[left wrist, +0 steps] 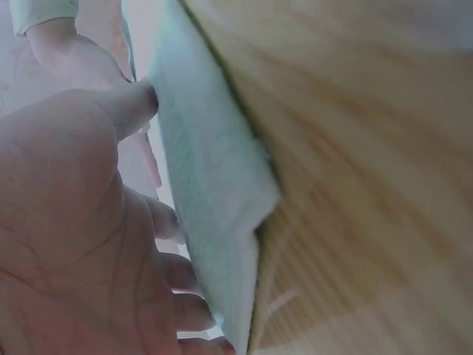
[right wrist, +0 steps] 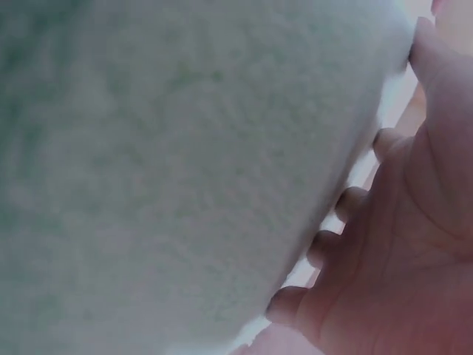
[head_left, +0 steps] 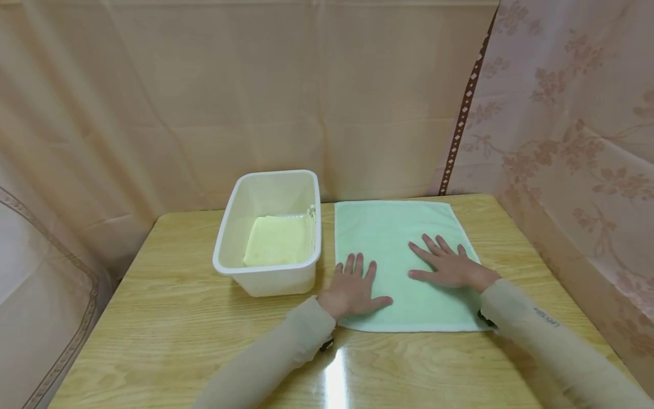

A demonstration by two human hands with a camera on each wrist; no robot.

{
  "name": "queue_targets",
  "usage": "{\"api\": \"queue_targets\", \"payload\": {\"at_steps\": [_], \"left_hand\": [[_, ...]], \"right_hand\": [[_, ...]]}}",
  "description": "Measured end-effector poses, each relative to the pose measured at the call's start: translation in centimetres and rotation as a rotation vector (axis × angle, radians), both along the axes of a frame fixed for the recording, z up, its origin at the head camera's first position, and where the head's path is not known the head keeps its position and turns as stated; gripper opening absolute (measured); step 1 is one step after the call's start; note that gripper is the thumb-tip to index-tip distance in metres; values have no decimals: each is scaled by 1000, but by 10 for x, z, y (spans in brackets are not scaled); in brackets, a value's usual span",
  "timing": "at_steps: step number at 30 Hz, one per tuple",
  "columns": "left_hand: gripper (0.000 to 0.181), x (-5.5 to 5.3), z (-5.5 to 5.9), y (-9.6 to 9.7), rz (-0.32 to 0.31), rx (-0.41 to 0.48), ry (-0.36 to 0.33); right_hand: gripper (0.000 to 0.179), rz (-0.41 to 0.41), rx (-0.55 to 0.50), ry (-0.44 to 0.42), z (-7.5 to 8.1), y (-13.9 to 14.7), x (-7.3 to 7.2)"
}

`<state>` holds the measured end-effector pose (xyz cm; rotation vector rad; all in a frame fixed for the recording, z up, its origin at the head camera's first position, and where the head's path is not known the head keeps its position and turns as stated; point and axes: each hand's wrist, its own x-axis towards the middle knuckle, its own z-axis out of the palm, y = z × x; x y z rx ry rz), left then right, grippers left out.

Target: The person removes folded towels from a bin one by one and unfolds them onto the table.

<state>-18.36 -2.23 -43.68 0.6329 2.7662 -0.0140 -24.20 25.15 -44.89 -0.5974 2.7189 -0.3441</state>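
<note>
A pale green towel point(head_left: 393, 227) lies spread flat on the wooden table, its near edge parallel to the table front. My left hand point(head_left: 353, 289) rests on its near left part with the fingers spread. Farther right, my right hand point(head_left: 443, 266) lies on the towel, fingers spread and pointing away to the left. In the left wrist view the fingertips and thumb of the left hand point(left wrist: 81, 222) touch the towel's surface point(left wrist: 207, 170). The right wrist view has the fingertips of the right hand point(right wrist: 384, 222) against the towel point(right wrist: 185, 163).
Left of the towel stands a white plastic basin point(head_left: 276, 281) holding a folded pale yellow cloth point(head_left: 278, 241). The wooden table point(head_left: 168, 318) reaches back to a beige curtain point(head_left: 219, 102). On the right hangs a pink floral curtain point(head_left: 577, 142).
</note>
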Motion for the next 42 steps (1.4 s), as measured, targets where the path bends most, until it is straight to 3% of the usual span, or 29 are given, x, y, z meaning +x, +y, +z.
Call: {"api": "queue_targets", "payload": {"at_steps": [5,12,16,19,25,33,38,42], "left_hand": [[93,-2,-1,19,23,5,-14],[93,-6,-6,53,75,18,-38],[93,-6,0,71,98,-9,-45],[93,-6,4,81,113,-30,-57],[92,-6,1,94,130,-48,-71],[89,-12,-5,107,127,-27,-138],[78,-9,5,113,122,-3,-111],[77,-6,6,121,121,-15,-78]], "right_hand": [[86,-11,10,-9,1,17,-5],[88,-41,47,-76,14,39,-12],[88,-63,93,-114,26,44,-12],[84,-74,62,-145,34,41,-8],[80,-104,24,-177,23,47,-8],[91,-176,42,-171,18,67,-6],[94,-213,49,-162,15,79,-8],[94,-221,52,-155,12,87,-9]]}}
